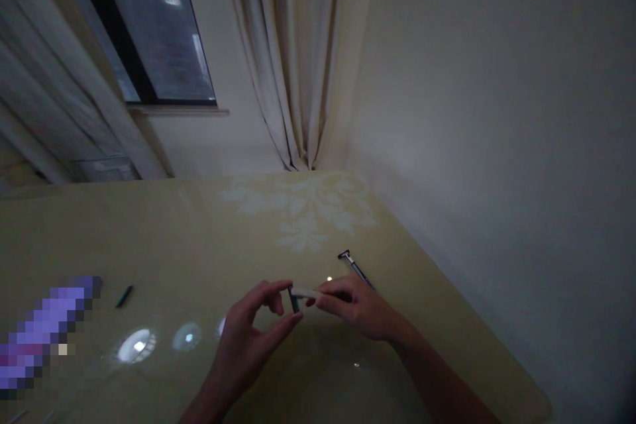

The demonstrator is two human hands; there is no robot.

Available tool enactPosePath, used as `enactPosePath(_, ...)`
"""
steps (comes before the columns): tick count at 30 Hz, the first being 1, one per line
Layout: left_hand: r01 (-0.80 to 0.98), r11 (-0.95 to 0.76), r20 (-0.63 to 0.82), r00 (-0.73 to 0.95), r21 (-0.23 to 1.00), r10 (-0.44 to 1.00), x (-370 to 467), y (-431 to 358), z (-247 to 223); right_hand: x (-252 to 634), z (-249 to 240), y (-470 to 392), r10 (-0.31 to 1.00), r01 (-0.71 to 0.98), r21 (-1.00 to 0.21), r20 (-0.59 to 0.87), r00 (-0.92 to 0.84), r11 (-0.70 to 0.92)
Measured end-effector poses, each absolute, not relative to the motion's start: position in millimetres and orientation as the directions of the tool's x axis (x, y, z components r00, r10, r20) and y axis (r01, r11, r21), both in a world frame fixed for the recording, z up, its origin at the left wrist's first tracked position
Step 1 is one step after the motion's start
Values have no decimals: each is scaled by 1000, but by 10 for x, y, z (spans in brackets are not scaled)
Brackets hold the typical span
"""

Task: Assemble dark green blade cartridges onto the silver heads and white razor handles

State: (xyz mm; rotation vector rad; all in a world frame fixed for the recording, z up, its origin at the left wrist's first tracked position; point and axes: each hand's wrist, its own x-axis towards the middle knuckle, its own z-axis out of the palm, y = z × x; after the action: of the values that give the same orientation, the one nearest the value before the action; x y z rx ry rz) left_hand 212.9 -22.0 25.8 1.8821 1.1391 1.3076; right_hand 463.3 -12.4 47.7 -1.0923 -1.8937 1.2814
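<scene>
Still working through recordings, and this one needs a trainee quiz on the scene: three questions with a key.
1. The right hand holds: (A) a silver spoon, (B) a pale, slender, curved stick, (C) a blue pen?
2. True or false: the dark-and-silver T-shaped razor lies left of both hands.
3. Which hand pinches the small, dark, narrow strip?

Key: 1. B. 2. False; it lies beyond the right hand. 3. The left hand.

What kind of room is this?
Probably a room in someone's home, though I can't be sure. It has long beige fabric curtains, a dark-framed glass window and a big, shiny yellowish table with a pale leafy pattern.
</scene>
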Motion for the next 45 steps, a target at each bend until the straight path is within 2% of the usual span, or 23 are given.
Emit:
enactPosePath(6,303,-468,437,166,830,884,2150,-223,272,4675,533,-153,844,338,-909,27,-535,244)
enactPosePath(11,289,-491,455,184,822,871,2156,-243,297,4679,563,-159,890,361,-897,71,-451,255)
enactPosePath(14,309,-484,450,179,818,875,2151,-245,293,4682,569,-165,854,363,-892,45,-519,268)
enactPosePath(20,284,-510,473,191,812,860,2155,-231,268,4685,525,-168,888,371,-895,57,-457,248)
enactPosePath(24,291,-489,453,184,823,872,2163,-226,286,4674,495,-171,863,367,-889,59,-502,275)
enactPosePath(37,276,-482,441,201,832,875,2179,-233,258,4662,491,-170,885,361,-894,77,-460,265)
enactPosePath(42,267,-487,447,199,832,872,2189,-226,251,4677,512,-184,849,365,-892,38,-527,267)
enactPosePath(45,266,-488,446,204,831,871,2195,-228,259,4676,525,-187,877,381,-886,55,-478,263)
